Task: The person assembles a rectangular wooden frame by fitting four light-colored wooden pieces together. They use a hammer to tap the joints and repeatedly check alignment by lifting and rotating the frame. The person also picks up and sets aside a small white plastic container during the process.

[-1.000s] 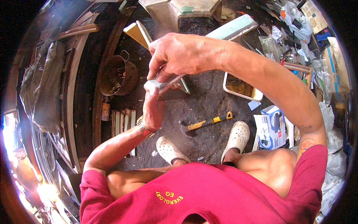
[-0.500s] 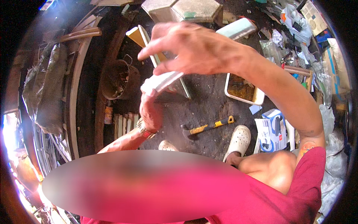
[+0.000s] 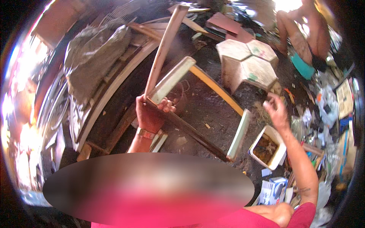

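Note:
My left hand [image 3: 149,114] is closed round the near left corner of a wooden frame [image 3: 216,89], its fingers wrapped over the edge. The frame is four-sided, with pale painted short sides, one yellowish long side and one dark long side. It is held tilted above the ground. At the gripped corner a long pale board [image 3: 166,49] sticks up and away from me. Off to the right of the frame, apart from it, my right hand [image 3: 277,112] is raised with bent, separated fingers and nothing visible in them.
A white tub [image 3: 280,159] with brown contents stands below my right hand. Farther off is a block of hexagonal shapes [image 3: 243,68]. Another person [image 3: 306,36] sits at the far right. A blue-and-white box [image 3: 279,190] and plastic bags [image 3: 327,100] lie along the right.
The view has swung, bringing the other person in. My right hand has moved away to the right from the piece it was at. The frame now shows broadly; the hammer has left the view.

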The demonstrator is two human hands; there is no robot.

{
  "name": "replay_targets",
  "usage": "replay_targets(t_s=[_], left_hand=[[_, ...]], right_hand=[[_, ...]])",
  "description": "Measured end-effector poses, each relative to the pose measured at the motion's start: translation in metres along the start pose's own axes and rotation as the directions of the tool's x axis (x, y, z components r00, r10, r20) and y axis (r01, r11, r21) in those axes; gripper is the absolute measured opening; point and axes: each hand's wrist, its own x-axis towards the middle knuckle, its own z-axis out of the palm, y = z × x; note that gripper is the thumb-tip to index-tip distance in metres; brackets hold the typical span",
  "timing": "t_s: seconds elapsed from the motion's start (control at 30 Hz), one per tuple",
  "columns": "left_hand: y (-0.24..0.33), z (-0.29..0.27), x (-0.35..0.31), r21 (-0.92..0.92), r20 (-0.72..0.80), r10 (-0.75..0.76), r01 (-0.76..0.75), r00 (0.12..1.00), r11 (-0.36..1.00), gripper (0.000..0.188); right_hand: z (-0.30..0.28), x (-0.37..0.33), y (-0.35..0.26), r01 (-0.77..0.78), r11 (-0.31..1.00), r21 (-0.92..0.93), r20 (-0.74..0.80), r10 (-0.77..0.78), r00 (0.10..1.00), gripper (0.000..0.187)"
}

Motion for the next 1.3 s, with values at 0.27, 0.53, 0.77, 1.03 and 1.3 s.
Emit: replay_targets(t_s=[0.27, 0.53, 0.77, 1.03, 1.3], left_hand=[[-0.072, -0.095, 0.032, -0.265, 0.302, -0.005, 0.09, 0.953, 0.96, 0.058], [-0.103, -0.147, 0.056, -0.07, 0.407, -0.148, 0.192, 0.902, 0.979, 0.061], [-0.126, -0.171, 0.079, 0.016, 0.277, -0.343, 0.352, 0.898, 0.936, 0.065], [-0.155, -0.195, 0.139, 0.01, -0.124, -0.45, 0.455, 0.884, 0.89, 0.061], [-0.221, -0.211, 0.2, 0.635, -0.596, 0.209, 0.297, 0.775, 0.713, 0.097]], right_hand=[[0.032, -0.025, 0.047, -0.739, 0.636, 0.222, 0.616, 0.496, 0.612, 0.076], [0.059, 0.006, -0.014, -0.047, 0.997, -0.056, 0.353, 0.064, 0.934, 0.064], [0.141, 0.065, -0.111, -0.096, 0.791, 0.604, 0.477, -0.263, 0.839, 0.062], [0.182, 0.099, -0.101, -0.119, 0.802, 0.586, 0.585, -0.316, 0.747, 0.02], [0.211, 0.14, -0.089, 0.056, 0.907, 0.417, 0.583, -0.314, 0.749, 0.018]])
